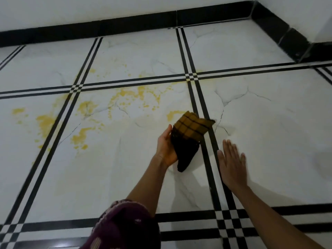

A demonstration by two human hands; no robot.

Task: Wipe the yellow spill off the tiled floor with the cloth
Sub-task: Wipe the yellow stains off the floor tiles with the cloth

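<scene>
Spreading across the white marble-look tiled floor (269, 123), the yellow spill (46, 121) begins far to the left as thick blotches and thins rightward into specks and smears, crossing the black double grout lines (59, 123) and fading out just beside the cloth. Its patches look thin and partly dried, ragged at the edges; the tiles themselves are glossy, veined with fine grey cracks.

Low at the left, a dark purple patterned sleeve (124, 225) covers the upper part of the left arm. The left hand (166, 150) is curled around the cloth (188, 139), palm turned inward, thumb and fingers closed on its dark lower portion. The cloth is folded into a rough wedge: the upper part mustard yellow with a dark check, the lower part nearly black and tapering to a point. It looks soft and thick, and is lifted or just touching the floor, I cannot tell which.

Right of it, the right hand (232, 164) is flat and fully open, fingers together and stretched forward, holding nothing, hovering over or resting on the black line near the cloth.

Along the far wall runs a black skirting board (125, 24), turning a corner at the right.
</scene>
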